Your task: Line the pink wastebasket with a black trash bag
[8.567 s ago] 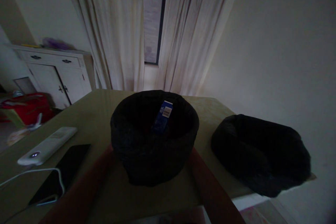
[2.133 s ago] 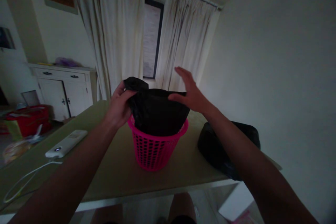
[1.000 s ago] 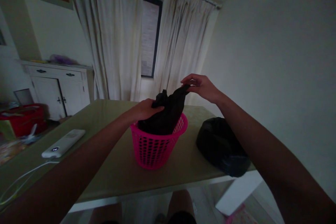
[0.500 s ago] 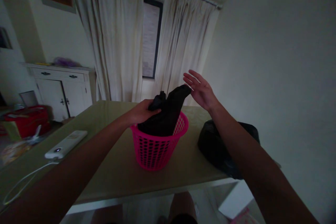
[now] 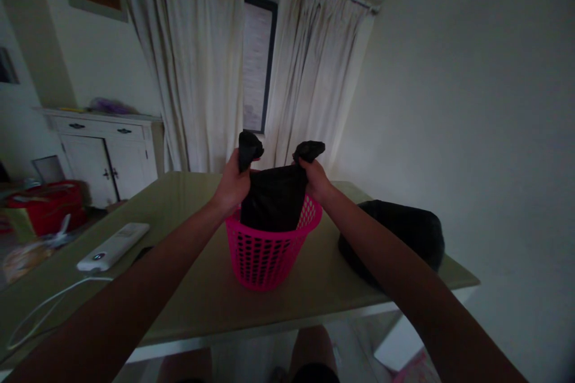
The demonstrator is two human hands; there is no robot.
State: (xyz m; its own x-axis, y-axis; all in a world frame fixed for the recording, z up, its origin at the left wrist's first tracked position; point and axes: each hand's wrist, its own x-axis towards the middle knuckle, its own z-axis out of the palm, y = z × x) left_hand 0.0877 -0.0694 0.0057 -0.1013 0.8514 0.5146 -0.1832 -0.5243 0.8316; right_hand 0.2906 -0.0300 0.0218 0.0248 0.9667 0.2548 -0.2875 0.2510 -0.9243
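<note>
A black plastic bag hangs partly inside a pink perforated basket that stands upright on the table. My left hand is closed around the bag's left top, with a bunched end sticking up above the fist. On the other side, my right hand grips the right top of the bag, and a second bunched end rises over the fingers. Between both hands the bag's upper edge is stretched. The bag's lower part shows dark through the basket's holes.
Another black bag lies at the table's right, partly behind my right forearm. On the left are a white power bank with a white cable and a dark object by my forearm. The table's front edge is near my legs.
My right hand, open beside the bag before, has closed on its right top. My left hand has risen slightly, and the bag's upper edge is now spread between both hands.
</note>
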